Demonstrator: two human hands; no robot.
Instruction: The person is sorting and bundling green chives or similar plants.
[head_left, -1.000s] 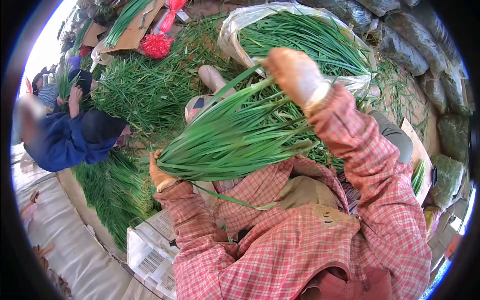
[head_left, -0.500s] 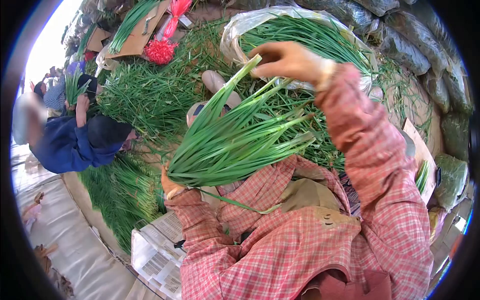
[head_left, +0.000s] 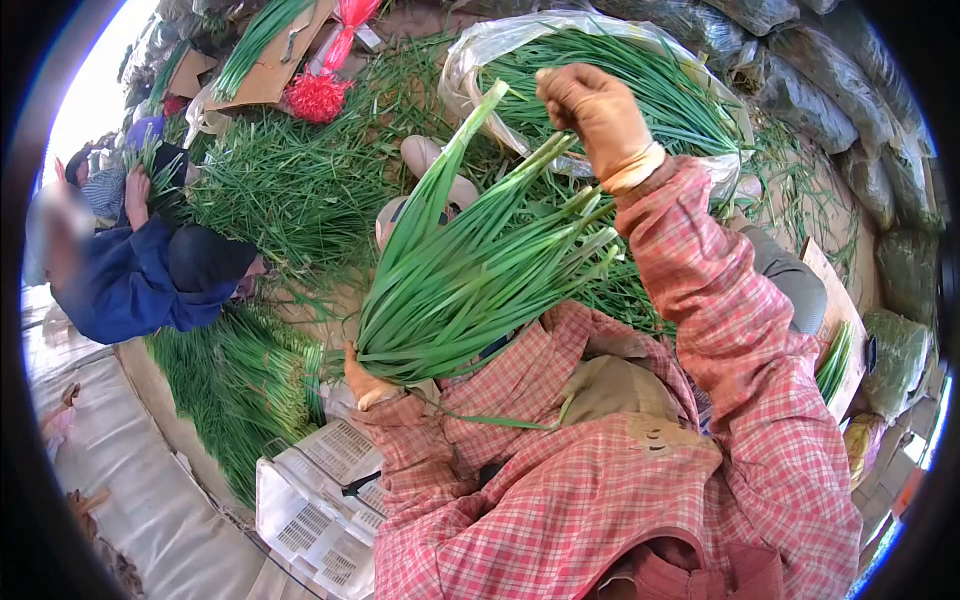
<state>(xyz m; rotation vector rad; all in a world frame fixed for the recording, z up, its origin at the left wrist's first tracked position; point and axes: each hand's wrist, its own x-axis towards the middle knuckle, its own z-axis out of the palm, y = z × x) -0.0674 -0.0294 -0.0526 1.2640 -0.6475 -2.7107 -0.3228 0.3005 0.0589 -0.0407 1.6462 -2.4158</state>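
Observation:
My left hand (head_left: 368, 380) is wrapped round the leafy lower end of a bunch of chives (head_left: 450, 275). The long, flat green leaves fan upward from the fist, and their paler stem ends split into several clumps. Above those stem ends hangs my right hand (head_left: 597, 112), with thumb and fingers curled together. Whatever is between these fingers, if anything, is hidden. One loose leaf (head_left: 500, 421) trails below the bunch across my checked shirt.
A white plastic bag (head_left: 462, 75) of greens lies ahead. Cut leaves (head_left: 290, 195) cover the ground, and a chive pile (head_left: 235, 375) lies left. A person in blue (head_left: 150, 275) sits there. Red twine (head_left: 318, 97) lies by cardboard. Packed bags (head_left: 800, 90) line the right.
My right hand has moved off the tallest stem clump, rightward, and its fingers have curled. My left hand and the bunch have shifted slightly to the right and down.

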